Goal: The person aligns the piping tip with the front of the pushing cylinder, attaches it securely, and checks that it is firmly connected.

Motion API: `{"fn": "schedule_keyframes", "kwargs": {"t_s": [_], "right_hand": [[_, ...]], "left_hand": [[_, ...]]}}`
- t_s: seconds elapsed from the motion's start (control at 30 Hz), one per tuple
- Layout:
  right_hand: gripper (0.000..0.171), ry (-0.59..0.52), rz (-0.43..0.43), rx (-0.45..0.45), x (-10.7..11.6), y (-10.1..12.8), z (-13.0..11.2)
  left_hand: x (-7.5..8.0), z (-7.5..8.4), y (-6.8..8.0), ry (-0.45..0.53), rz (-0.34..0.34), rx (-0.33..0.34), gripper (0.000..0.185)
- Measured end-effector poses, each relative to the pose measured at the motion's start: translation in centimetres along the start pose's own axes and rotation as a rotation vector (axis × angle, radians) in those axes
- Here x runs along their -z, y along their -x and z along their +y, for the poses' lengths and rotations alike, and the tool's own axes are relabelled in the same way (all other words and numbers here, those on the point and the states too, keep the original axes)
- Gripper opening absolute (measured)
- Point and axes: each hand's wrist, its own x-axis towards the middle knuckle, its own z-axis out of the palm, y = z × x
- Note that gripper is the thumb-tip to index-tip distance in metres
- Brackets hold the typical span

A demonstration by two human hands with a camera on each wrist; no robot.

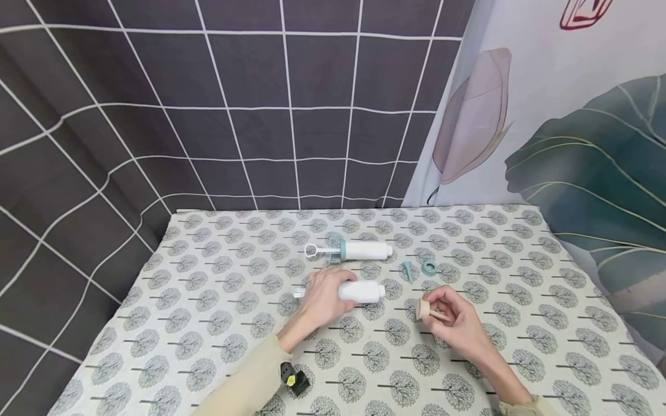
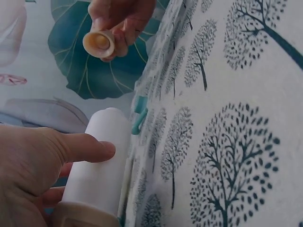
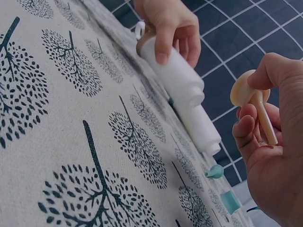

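My left hand [image 1: 324,296] grips a white piping syringe [image 1: 363,292] at its beige collar end, the thumb lying along the barrel. Its barrel end points right, towards my other hand; in the left wrist view the beige collar [image 2: 85,215] shows at the bottom. My right hand [image 1: 460,323] pinches a beige ring cap [image 3: 243,89] and a slim beige nozzle [image 3: 265,122] together, a short way right of the syringe and apart from it. The ring's open side faces the left wrist camera. My left hand hides part of the syringe's handle end.
Beyond my left hand lies a second white syringe [image 1: 366,250] with a teal collar and a pulled-out loop handle [image 1: 311,250]. A teal nozzle [image 1: 408,271] and a teal ring [image 1: 429,267] lie to its right on the tree-patterned cloth [image 1: 208,346]. Curtains hang behind the table.
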Motion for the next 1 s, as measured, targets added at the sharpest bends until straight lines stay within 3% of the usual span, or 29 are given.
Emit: {"fn": "schedule_keyframes", "kwargs": {"t_s": [0.23,0.57,1.0], "right_hand": [[0.034,0.032,0.004,-0.044,-0.4,-0.2,-0.2],[0.034,0.027,-0.015,-0.038,-0.9,-0.5,-0.4],[0.034,0.002,-0.047,0.002,-1.6,-0.9,-0.4]], "left_hand": [[1.2,1.5,1.0,0.040,-0.008,-0.031,0.044],[2.3,3.5,1.7,0.051,-0.027,-0.085,0.045],[2.4,4.0,1.8,0.023,-0.051,-0.096,0.043]]}}
